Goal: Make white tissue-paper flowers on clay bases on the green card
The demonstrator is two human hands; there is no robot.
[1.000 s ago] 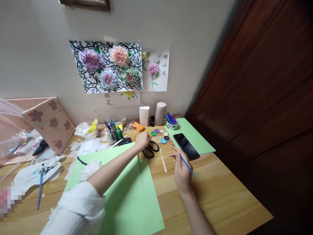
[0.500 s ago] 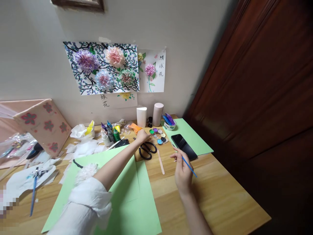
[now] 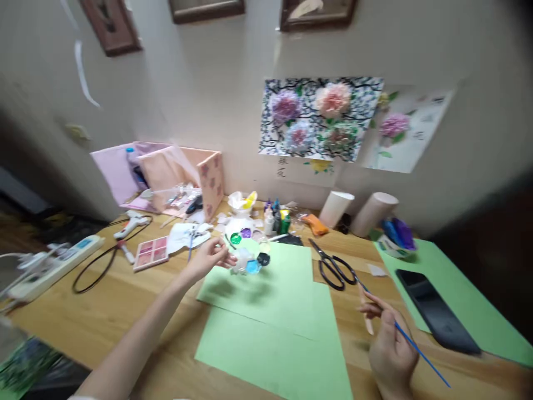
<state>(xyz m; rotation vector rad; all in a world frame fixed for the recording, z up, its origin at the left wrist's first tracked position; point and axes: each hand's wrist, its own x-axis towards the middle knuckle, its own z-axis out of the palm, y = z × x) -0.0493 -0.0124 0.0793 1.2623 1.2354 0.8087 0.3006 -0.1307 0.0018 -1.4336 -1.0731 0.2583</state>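
Observation:
Raised above the green paper (image 3: 275, 355), my left hand (image 3: 212, 258) is closed on the edge of a clear flower-shaped paint palette (image 3: 250, 253) with green, purple, blue and black wells. My right hand (image 3: 391, 339) grips a thin blue paintbrush (image 3: 425, 358), its tip pointing up and to the left. A wooden stick (image 3: 368, 322) lies on the table just behind the right fingers. Black-handled scissors (image 3: 333, 266) rest between the green paper and that hand. The white paper flower is hidden or too blurred to make out behind the palette.
A black phone (image 3: 437, 311) lies at the right on green card. Paint bottles (image 3: 277, 219), an orange item (image 3: 315, 224) and two cylinders line the back. A pink palette (image 3: 151, 254), glue gun (image 3: 135, 222) and power strip (image 3: 56, 269) are at the left.
The view has swung left. My left hand has picked up the paint palette from beside the scissors and carried it left over the green paper. My right hand still holds the brush.

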